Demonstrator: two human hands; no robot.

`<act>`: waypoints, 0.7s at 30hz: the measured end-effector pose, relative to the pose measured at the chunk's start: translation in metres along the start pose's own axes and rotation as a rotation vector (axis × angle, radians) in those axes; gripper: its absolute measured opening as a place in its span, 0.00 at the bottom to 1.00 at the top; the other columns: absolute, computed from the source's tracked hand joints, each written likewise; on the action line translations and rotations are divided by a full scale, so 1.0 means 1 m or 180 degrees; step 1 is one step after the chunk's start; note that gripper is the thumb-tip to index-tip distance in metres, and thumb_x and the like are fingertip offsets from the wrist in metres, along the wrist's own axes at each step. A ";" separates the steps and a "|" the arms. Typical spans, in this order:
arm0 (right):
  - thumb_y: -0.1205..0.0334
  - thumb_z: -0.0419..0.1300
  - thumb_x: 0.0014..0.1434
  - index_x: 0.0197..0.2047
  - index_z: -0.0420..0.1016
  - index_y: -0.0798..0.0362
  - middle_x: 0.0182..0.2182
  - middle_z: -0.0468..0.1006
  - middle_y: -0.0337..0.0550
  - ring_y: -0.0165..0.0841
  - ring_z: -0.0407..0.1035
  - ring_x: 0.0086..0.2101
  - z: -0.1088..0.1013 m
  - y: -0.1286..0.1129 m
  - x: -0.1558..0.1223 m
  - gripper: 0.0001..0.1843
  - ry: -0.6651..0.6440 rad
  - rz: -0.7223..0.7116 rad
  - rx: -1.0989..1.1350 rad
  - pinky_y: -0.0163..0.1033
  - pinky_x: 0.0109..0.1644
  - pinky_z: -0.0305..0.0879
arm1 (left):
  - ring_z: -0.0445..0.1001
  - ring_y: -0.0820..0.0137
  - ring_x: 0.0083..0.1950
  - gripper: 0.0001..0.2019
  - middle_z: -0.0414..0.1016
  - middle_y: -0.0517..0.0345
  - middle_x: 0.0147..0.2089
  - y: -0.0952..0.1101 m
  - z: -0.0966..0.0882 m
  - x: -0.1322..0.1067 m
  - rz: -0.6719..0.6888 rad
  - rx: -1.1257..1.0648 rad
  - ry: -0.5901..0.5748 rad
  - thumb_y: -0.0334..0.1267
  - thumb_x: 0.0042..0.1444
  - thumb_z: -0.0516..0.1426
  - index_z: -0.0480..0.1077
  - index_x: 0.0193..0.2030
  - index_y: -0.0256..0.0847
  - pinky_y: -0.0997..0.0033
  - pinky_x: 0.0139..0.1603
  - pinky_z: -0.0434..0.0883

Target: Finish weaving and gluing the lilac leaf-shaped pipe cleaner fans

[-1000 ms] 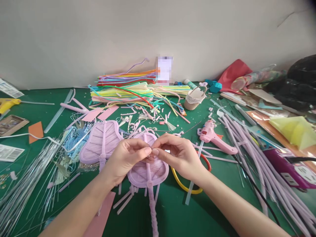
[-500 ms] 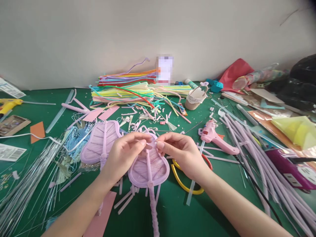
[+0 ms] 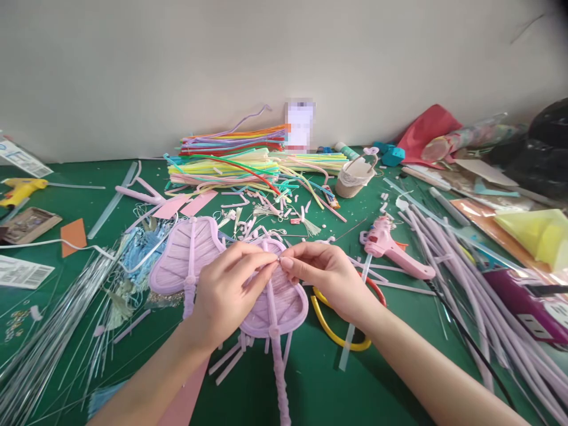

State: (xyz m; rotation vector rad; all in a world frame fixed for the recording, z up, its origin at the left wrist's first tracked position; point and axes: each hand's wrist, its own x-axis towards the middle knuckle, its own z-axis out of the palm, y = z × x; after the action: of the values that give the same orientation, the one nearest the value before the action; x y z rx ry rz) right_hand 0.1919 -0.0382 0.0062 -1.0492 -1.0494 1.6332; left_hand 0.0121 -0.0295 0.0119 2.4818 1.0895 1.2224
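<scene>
My left hand (image 3: pixel 235 290) and my right hand (image 3: pixel 322 275) meet fingertip to fingertip above a lilac fan-shaped piece (image 3: pixel 284 307) with a braided-looking handle. Both hands are pinched closed on a tiny pale thing between them, too small to name. The piece lies flat on the green table, its handle pointing toward me, its upper part partly covered by my fingers. A second lilac fan-shaped piece (image 3: pixel 177 260) lies to the left, its handle partly behind my left wrist.
A pink glue gun (image 3: pixel 390 248) lies at right, near yellow-handled scissors (image 3: pixel 331 334) and lilac pipe cleaners (image 3: pixel 470 296). Coloured pipe cleaner bundles (image 3: pixel 222 168) and a small bucket (image 3: pixel 354 177) stand at the back. Metal wires (image 3: pixel 57 331) and blue tassels (image 3: pixel 142 248) lie left.
My left hand's fingertips have closed and moved right to meet those of my right hand. The whole view has shifted slightly.
</scene>
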 end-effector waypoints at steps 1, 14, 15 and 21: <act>0.54 0.71 0.47 0.32 0.79 0.54 0.27 0.76 0.37 0.27 0.67 0.27 -0.001 0.000 0.000 0.13 -0.0001 -0.0047 -0.0103 0.33 0.32 0.66 | 0.75 0.73 0.37 0.08 0.75 0.59 0.36 0.000 0.000 0.000 -0.0018 0.0010 -0.0035 0.27 0.57 0.58 0.72 0.41 0.43 0.76 0.39 0.73; 0.55 0.66 0.53 0.35 0.78 0.54 0.31 0.80 0.41 0.32 0.73 0.31 0.001 0.006 0.000 0.11 0.0114 -0.0403 -0.0753 0.36 0.35 0.71 | 0.75 0.73 0.37 0.07 0.74 0.58 0.37 -0.002 0.005 0.000 -0.0118 0.0109 -0.0199 0.29 0.59 0.56 0.71 0.41 0.42 0.75 0.40 0.73; 0.55 0.66 0.53 0.35 0.78 0.54 0.30 0.79 0.41 0.32 0.73 0.31 0.002 0.007 0.001 0.11 0.0130 -0.0426 -0.0780 0.36 0.35 0.71 | 0.75 0.73 0.37 0.07 0.74 0.58 0.37 -0.002 0.005 0.000 -0.0091 0.0139 -0.0199 0.28 0.59 0.56 0.71 0.41 0.42 0.76 0.39 0.73; 0.61 0.63 0.54 0.34 0.76 0.53 0.27 0.76 0.39 0.30 0.70 0.29 0.006 0.009 -0.003 0.05 0.0227 -0.0577 -0.0933 0.35 0.34 0.69 | 0.75 0.73 0.34 0.06 0.73 0.58 0.35 0.003 0.006 -0.001 -0.0250 0.0087 -0.0205 0.27 0.58 0.55 0.71 0.38 0.41 0.76 0.36 0.72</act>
State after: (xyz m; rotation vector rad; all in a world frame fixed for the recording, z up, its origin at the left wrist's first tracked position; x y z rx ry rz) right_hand 0.1842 -0.0439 -0.0003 -1.1556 -1.3231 1.3139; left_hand 0.0179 -0.0312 0.0084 2.4547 1.1825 1.1055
